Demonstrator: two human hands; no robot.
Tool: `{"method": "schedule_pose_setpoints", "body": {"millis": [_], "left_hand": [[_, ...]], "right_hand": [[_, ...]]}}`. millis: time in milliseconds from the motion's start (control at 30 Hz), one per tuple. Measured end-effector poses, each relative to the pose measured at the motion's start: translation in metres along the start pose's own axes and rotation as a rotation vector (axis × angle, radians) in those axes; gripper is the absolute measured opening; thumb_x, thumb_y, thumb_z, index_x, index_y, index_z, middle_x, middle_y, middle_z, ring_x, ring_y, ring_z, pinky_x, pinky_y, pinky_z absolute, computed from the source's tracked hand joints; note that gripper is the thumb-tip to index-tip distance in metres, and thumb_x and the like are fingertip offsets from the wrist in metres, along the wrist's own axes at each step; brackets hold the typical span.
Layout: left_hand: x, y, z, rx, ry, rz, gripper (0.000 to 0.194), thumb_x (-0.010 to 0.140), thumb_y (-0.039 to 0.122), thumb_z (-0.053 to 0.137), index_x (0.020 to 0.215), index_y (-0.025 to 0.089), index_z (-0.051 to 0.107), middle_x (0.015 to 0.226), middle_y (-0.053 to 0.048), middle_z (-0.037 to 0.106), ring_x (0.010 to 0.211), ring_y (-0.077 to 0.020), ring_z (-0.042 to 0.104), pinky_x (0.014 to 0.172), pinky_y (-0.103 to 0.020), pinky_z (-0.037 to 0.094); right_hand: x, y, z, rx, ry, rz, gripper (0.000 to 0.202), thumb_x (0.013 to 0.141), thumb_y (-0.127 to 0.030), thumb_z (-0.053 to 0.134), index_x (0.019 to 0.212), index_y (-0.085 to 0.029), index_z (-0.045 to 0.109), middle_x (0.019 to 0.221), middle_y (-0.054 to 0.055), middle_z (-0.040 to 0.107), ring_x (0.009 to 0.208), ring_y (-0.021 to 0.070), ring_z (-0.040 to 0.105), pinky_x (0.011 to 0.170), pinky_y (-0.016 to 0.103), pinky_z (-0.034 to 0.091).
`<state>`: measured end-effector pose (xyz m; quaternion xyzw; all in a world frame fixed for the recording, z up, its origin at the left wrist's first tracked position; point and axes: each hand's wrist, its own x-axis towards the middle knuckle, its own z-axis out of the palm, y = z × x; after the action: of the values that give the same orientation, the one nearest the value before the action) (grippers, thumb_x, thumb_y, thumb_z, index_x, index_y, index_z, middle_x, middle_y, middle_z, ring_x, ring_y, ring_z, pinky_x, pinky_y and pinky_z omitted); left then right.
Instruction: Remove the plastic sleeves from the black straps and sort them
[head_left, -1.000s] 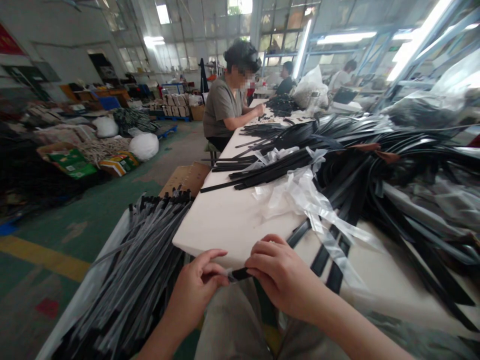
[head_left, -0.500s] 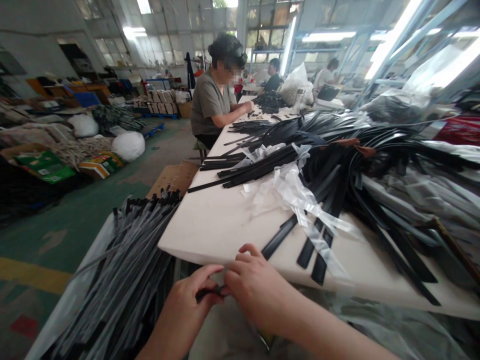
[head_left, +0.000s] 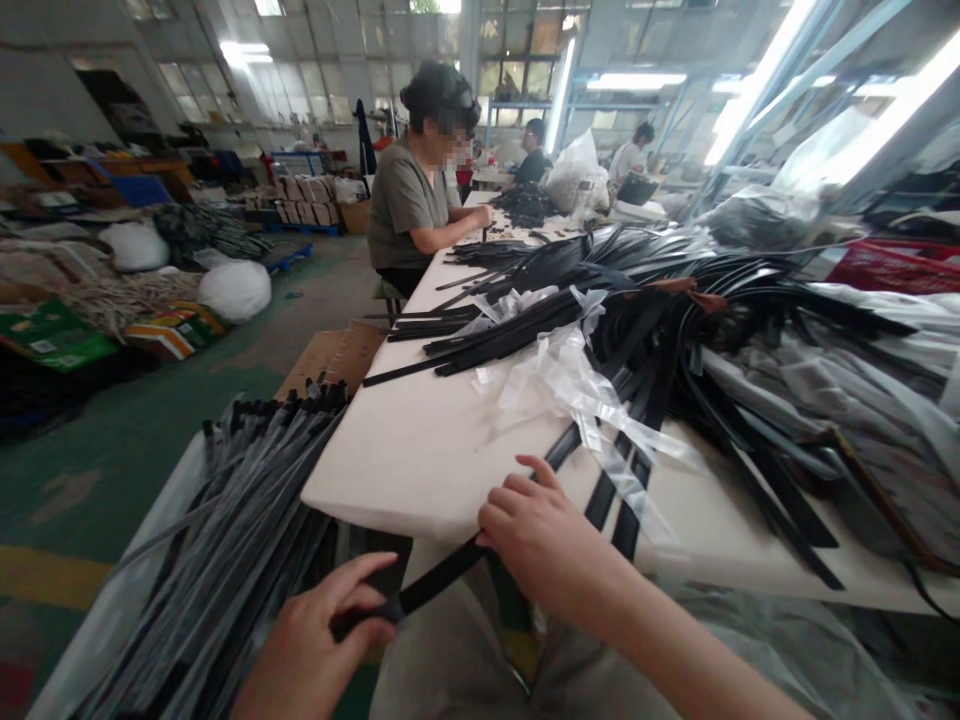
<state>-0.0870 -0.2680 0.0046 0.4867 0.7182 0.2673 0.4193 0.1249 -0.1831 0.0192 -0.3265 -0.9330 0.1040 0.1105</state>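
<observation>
A black flat strap [head_left: 444,577] stretches between my two hands in front of the table's near edge. My left hand [head_left: 319,630], low and to the left, pinches its lower end between thumb and fingers. Closed around it higher up is my right hand [head_left: 536,530], at the edge of the white table [head_left: 405,450]. Beyond that hand, black strap ends [head_left: 600,500] lie on the tabletop under crumpled clear plastic strips [head_left: 577,385]. Whether the held strap joins one of those ends is hidden by my right hand.
A large heap of black straps [head_left: 645,310] covers the table's middle and right. At the left, a bundle of plastic-sleeved straps [head_left: 225,540] stands beside a cardboard piece [head_left: 337,357]. Across the table's far left side a person [head_left: 409,195] in grey sits working with small black pieces.
My left hand has moved down and left, away from my right hand, and a length of black strap now shows between them. The view has shifted slightly.
</observation>
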Motion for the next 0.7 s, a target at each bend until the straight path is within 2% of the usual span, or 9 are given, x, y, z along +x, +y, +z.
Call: {"method": "schedule_pose_setpoints", "body": {"millis": [67,200,267,367,467,533,600,700], "left_hand": [[0.0,0.0,0.0,0.01,-0.008,-0.011,0.043,0.063,0.027,0.062,0.106,0.024,0.067,0.075,0.003,0.071,0.074,-0.018,0.066,0.072,-0.02,0.05],[0.001,-0.002,0.006,-0.051,-0.089,0.045,0.045,0.061,0.021,0.061,0.106,0.023,0.067,0.075,0.003,0.07,0.074,-0.0178,0.066,0.072,-0.02,0.05],[0.001,-0.005,0.006,-0.052,-0.088,0.038,0.046,0.062,0.021,0.06,0.108,0.023,0.066,0.073,0.003,0.07,0.074,-0.0179,0.066,0.073,-0.02,0.05],[0.001,-0.007,0.005,-0.028,-0.071,-0.007,0.045,0.063,0.022,0.059,0.107,0.023,0.066,0.072,0.002,0.07,0.072,-0.0183,0.066,0.072,-0.021,0.049],[0.001,-0.004,0.008,-0.077,-0.093,0.005,0.048,0.058,0.02,0.06,0.106,0.021,0.067,0.073,0.001,0.07,0.072,-0.0186,0.065,0.069,-0.021,0.049],[0.001,-0.002,0.01,-0.114,-0.1,0.014,0.049,0.056,0.019,0.06,0.105,0.02,0.067,0.072,0.001,0.069,0.07,-0.0182,0.064,0.067,-0.021,0.049],[-0.001,-0.002,0.01,-0.117,-0.101,-0.003,0.049,0.056,0.018,0.06,0.105,0.02,0.068,0.068,0.001,0.068,0.067,-0.0176,0.063,0.065,-0.02,0.048],[-0.001,-0.003,0.01,-0.106,-0.106,-0.025,0.048,0.057,0.017,0.059,0.105,0.02,0.067,0.062,0.002,0.066,0.064,-0.017,0.062,0.064,-0.021,0.047]], "right_hand": [[0.001,0.0,0.001,0.014,-0.001,-0.001,0.015,0.092,-0.024,0.05,0.08,-0.02,0.056,0.08,0.002,0.062,0.085,0.0185,0.051,0.104,0.046,0.02],[0.002,-0.012,0.005,0.062,-0.054,-0.18,0.011,0.091,-0.026,0.052,0.083,-0.02,0.056,0.081,0.001,0.062,0.085,0.0183,0.051,0.106,0.045,0.019],[0.002,-0.012,0.005,0.047,-0.04,-0.133,0.016,0.093,-0.03,0.05,0.082,-0.02,0.056,0.081,0.001,0.062,0.085,0.0185,0.051,0.107,0.047,0.016],[0.001,-0.008,0.003,0.025,-0.003,-0.003,0.016,0.093,-0.026,0.048,0.081,-0.02,0.057,0.081,0.002,0.062,0.086,0.0184,0.051,0.105,0.046,0.019],[0.002,-0.012,0.004,0.062,-0.036,-0.113,0.011,0.091,-0.024,0.051,0.082,-0.02,0.056,0.082,0.001,0.062,0.087,0.0183,0.051,0.104,0.044,0.022],[0.003,-0.015,0.005,0.074,-0.062,-0.184,0.01,0.091,-0.026,0.052,0.084,-0.02,0.056,0.083,0.001,0.062,0.088,0.0184,0.051,0.106,0.045,0.019],[0.002,-0.014,0.003,0.042,-0.046,-0.13,0.013,0.092,-0.027,0.051,0.084,-0.02,0.057,0.084,0.002,0.063,0.088,0.0187,0.052,0.108,0.046,0.015],[0.001,-0.012,0.002,-0.013,-0.016,-0.023,0.014,0.092,-0.025,0.05,0.081,-0.02,0.057,0.081,0.002,0.062,0.087,0.0192,0.051,0.106,0.047,0.017]]}}
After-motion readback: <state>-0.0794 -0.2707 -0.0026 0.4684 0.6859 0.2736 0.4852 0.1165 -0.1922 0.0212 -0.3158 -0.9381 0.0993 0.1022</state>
